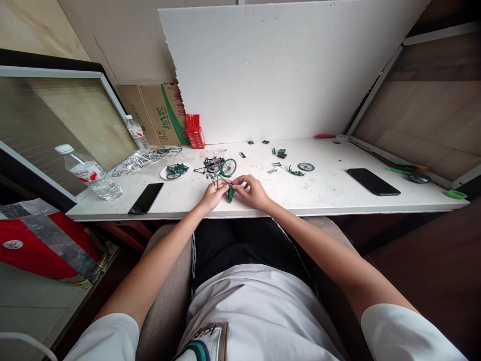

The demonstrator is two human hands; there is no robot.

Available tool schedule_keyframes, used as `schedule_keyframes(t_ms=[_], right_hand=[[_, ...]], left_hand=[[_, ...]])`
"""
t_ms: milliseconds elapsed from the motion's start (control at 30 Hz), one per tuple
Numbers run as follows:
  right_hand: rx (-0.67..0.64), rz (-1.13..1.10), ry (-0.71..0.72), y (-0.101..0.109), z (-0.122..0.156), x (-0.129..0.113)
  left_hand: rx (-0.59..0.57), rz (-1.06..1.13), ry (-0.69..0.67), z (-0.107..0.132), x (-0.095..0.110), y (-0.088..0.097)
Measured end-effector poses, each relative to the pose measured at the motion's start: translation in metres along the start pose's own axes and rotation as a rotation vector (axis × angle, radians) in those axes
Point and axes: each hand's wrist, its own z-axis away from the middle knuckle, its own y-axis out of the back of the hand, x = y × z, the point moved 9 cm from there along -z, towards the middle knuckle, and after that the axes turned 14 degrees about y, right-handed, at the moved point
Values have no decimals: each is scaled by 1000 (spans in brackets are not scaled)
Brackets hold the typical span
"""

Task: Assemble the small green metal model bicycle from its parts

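Observation:
Near the front edge of the white table, my left hand (213,196) and my right hand (252,191) meet with fingertips pinched around a small green model bicycle (230,193). Its spoked wheel (228,167) points away from me, and thin handlebar-like parts stick out by my left fingers. My fingers hide much of the frame. Just beyond lie black plastic parts (212,164). To the left, a white plate (162,175) bears more green bicycle parts (176,170). A loose spoked wheel (306,167) and a green curved part (295,171) lie to the right of my hands.
A black phone (146,198) lies at left, another dark phone (373,181) at right. Water bottles (90,173), a red box (195,132) and a cardboard carton (160,113) stand at the left. Small green pieces (281,154) are scattered towards the white backboard (285,70).

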Motion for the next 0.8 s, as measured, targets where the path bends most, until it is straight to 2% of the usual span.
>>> schedule_keyframes(t_ms=[200, 800], right_hand=[[-2, 3, -1, 0, 0, -1], [8, 10, 1, 1, 0, -3]], left_hand=[[-6, -5, -35, 1, 0, 0], [-17, -29, -21, 1, -1, -2]])
